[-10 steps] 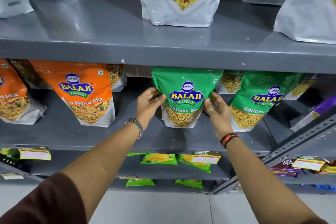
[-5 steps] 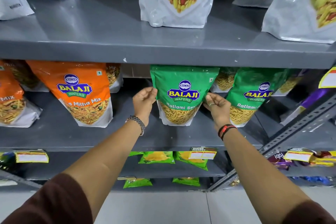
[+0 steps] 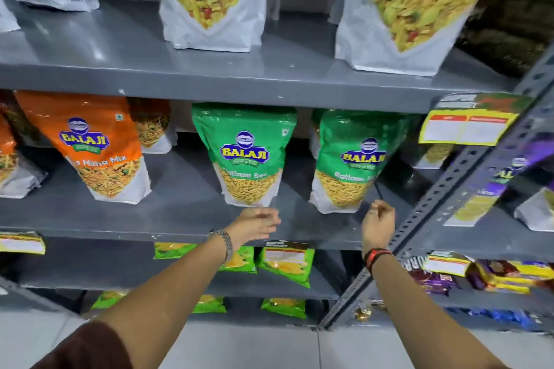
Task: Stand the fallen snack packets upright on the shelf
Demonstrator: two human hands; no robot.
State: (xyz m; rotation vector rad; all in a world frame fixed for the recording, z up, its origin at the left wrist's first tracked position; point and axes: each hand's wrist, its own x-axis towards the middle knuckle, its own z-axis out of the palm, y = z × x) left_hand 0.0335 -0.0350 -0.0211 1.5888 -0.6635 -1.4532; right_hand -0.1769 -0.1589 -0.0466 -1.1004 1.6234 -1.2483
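A shiny green snack packet (image 3: 246, 156) with a blue and yellow logo stands up on the grey metal middle shelf (image 3: 180, 210). Its long side runs up and down. Its top is up near the shelf above, and its white bottom sits on the shelf. Its front faces out toward us.

A second green snack packet (image 3: 353, 159) stands just beside it on the right. It is also upright, with a small tilt, and its front faces out too.

The left hand (image 3: 254, 226) is below the first green packet, near the front edge of the shelf. It is loose, with its fingers spread, and it holds nothing. A metal bracelet is on that wrist.

The right hand (image 3: 378, 226) is just under the second green packet. Its fingers are curled in loosely and they hold nothing. I cannot tell if a fingertip touches the packet. A red and black band is on that wrist.

An orange snack packet (image 3: 93, 147) stands farther left on the same shelf, leaning a bit.
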